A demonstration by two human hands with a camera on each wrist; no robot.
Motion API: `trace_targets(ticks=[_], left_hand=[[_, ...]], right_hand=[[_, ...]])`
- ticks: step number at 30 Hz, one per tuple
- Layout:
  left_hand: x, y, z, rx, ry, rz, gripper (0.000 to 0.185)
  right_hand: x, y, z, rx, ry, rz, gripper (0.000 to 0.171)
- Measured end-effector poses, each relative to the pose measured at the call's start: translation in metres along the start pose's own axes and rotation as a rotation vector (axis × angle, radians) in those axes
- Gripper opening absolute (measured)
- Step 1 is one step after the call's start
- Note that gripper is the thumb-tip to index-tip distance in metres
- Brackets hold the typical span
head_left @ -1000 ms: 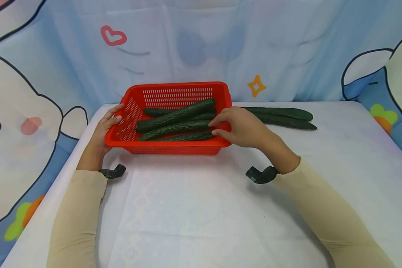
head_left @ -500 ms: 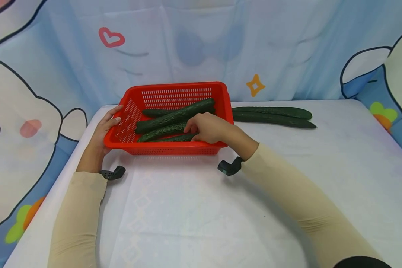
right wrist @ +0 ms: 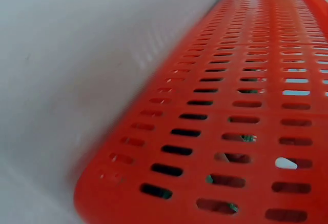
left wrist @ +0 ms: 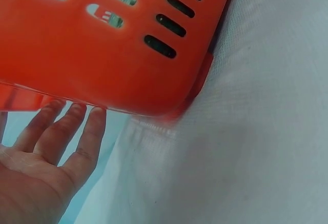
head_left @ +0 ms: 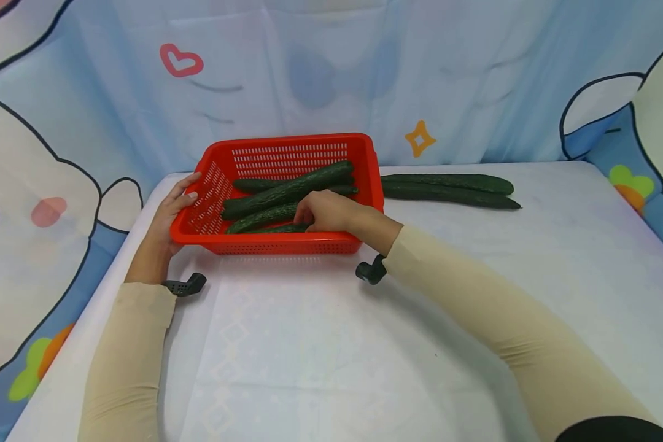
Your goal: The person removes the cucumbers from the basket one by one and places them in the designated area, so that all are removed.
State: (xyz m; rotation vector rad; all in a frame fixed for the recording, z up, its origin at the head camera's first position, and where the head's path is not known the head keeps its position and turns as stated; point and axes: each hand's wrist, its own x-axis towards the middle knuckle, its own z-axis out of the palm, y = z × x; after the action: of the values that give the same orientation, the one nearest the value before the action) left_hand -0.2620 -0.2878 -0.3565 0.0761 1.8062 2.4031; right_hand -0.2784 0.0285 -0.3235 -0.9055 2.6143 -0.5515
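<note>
Red slotted basket (head_left: 287,247) holding several long dark-green cucumbers (head_left: 287,191). Right hand (head_left: 326,212) inside, fingers curled on one cucumber. Left hand (head_left: 171,209) at left rim, fingers straight.

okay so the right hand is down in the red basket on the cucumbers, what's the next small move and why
Probably close the fingers round the nearest cucumber and lift it. The right hand already rests on the cucumbers inside the red basket, fingers curled over them, though a firm grip isn't visible. The left hand steadies the basket's left rim, so it shouldn't slide.

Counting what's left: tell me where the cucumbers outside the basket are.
In the head view, two cucumbers lie on the table, just right of the red basket.
</note>
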Motion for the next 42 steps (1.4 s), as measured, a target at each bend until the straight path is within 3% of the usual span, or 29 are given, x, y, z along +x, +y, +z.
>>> trace_targets(ticks=[11,19,27,35,42], left_hand=[[0.0006,-0.0007,-0.0005,-0.025,-0.010,0.014,0.052],[0.0002,-0.0015,0.0010,-0.034,-0.011,0.024,0.053],[-0.0001,-0.0003,0.0000,-0.020,-0.007,0.014,0.052],[-0.0003,-0.0002,-0.0008,-0.015,0.001,-0.002,0.052],[0.0005,-0.0011,-0.0006,0.001,0.000,0.027,0.051]], right_hand=[[-0.0001,0.0007,0.0026,-0.022,-0.002,0.074,0.030],[0.0017,0.0048,0.0040,-0.013,-0.055,0.102,0.012],[-0.0008,0.0019,0.0022,-0.063,0.027,0.093,0.038],[-0.0009,0.0023,0.0026,-0.032,-0.075,0.153,0.054],[0.0011,0.0045,0.0030,-0.029,-0.093,0.149,0.057]])
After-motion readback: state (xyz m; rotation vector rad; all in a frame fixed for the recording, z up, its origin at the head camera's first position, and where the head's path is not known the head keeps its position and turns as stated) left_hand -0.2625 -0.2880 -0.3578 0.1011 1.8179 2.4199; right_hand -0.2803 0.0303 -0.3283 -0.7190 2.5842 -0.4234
